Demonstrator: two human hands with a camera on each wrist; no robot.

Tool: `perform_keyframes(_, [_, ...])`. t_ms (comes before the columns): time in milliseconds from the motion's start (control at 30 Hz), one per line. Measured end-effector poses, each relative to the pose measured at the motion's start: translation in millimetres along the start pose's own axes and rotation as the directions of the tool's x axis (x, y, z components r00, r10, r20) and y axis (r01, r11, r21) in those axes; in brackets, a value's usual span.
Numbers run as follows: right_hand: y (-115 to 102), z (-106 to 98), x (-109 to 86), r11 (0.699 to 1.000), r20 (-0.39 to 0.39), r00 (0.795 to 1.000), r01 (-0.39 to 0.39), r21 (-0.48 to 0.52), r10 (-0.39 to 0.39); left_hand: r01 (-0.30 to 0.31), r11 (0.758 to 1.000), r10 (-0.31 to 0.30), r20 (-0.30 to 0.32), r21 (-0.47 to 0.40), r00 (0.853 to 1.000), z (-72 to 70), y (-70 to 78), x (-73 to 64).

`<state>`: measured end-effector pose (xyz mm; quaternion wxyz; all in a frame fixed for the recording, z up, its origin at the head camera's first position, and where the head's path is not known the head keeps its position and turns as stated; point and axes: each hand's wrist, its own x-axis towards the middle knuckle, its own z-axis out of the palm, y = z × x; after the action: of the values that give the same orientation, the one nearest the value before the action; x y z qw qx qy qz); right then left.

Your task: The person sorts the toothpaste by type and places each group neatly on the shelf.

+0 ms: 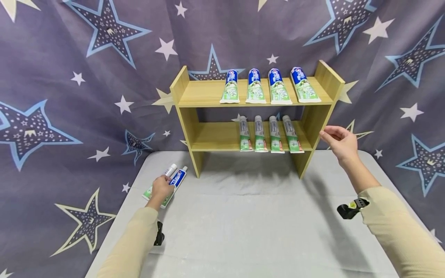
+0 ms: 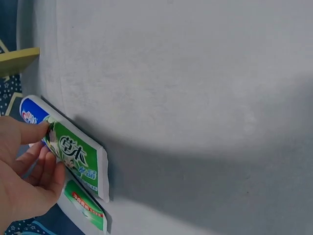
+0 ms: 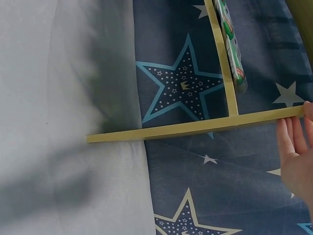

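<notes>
My left hand (image 1: 162, 188) pinches a blue-and-green toothpaste tube (image 2: 76, 147) at the table's left side, thumb on its printed face and fingers along its edge. Right beside it lies a white-and-green toothpaste tube (image 2: 85, 205), partly hidden under the hand. My right hand (image 1: 342, 144) holds the front edge of the right side panel of a wooden shelf (image 1: 318, 131); in the right wrist view, its fingers (image 3: 287, 139) lie along the panel's outer face. Several blue-and-green tubes (image 1: 255, 87) lie in a row on the upper board, and several silver-and-green tubes (image 1: 260, 135) on the lower one.
The shelf stands at the back of a table (image 1: 240, 220) covered in pale grey cloth. Behind it hangs a dark curtain (image 1: 215, 23) with a star pattern. The upper board (image 1: 199, 92) shows bare wood left of its tubes.
</notes>
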<state>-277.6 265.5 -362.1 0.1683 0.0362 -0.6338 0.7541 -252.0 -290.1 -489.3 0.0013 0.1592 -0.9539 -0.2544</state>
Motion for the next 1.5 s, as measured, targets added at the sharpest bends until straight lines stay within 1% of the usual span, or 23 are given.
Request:
perform_keyframes(133, [-1, 0, -0.6, 1.000, 0.011, 1.000, -0.001, 0.013, 0.000, 0.004, 1.000, -0.004, 0.019, -0.006, 1.000, -0.6, -1.7, 0.6])
perform_keyframes(267, [-2, -1, 0.1, 1.000, 0.012, 1.000, -0.007, 0.022, 0.007, 0.017, 0.999, -0.015, 0.029, -0.044, 0.999, -0.9, -1.8, 1.6])
perform_keyframes(367, [-2, -1, 0.6, 1.000, 0.011, 1.000, -0.018, 0.013, 0.018, 0.045, 0.996, -0.042, 0.040, -0.081, 0.998, -0.8, -2.1, 2.3])
perform_keyframes(567, [-1, -1, 0.6, 0.999, 0.005, 0.999, -0.037, -0.022, 0.037, 0.129, 0.982, -0.121, 0.068, -0.135, 0.990, 1.5, -4.5, 1.9])
perform_keyframes(667, [-1, -1, 0.0, 0.999, 0.003, 0.999, -0.038, -0.039, 0.038, 0.135, 0.980, -0.127, 0.060, -0.147, 0.990, 2.4, -4.0, 1.0])
perform_keyframes(800, [-3, -1, -0.1, 0.999, 0.005, 0.999, -0.040, -0.037, 0.040, 0.123, 0.982, -0.117, 0.048, -0.142, 0.992, 3.0, -0.4, 1.5])
perform_keyframes(1000, [-2, -2, 0.1, 0.998, 0.005, 0.999, -0.050, -0.024, 0.051, 0.080, 0.992, -0.074, 0.062, -0.096, 0.995, 3.9, 5.6, 3.9])
perform_keyframes(1100, [-2, -1, -0.5, 0.998, 0.009, 0.998, -0.055, -0.028, 0.055, 0.063, 0.996, -0.058, 0.069, -0.061, 0.996, 1.2, 7.0, 4.2])
perform_keyframes(1333, [-2, 1, -0.5, 0.998, 0.011, 0.999, -0.046, -0.030, 0.047, 0.021, 0.999, -0.019, 0.049, -0.029, 0.999, -4.5, 13.1, 0.4])
perform_keyframes(1400, [-2, 1, -0.7, 0.999, 0.009, 0.999, -0.042, -0.033, 0.043, 0.007, 1.000, -0.007, 0.056, -0.015, 0.998, -5.1, 17.1, 0.5])
perform_keyframes(1500, [-2, -1, -2.2, 0.998, -0.001, 0.999, -0.049, -0.039, 0.049, -0.026, 0.999, 0.024, 0.087, 0.026, 0.996, -5.8, 24.5, -1.5])
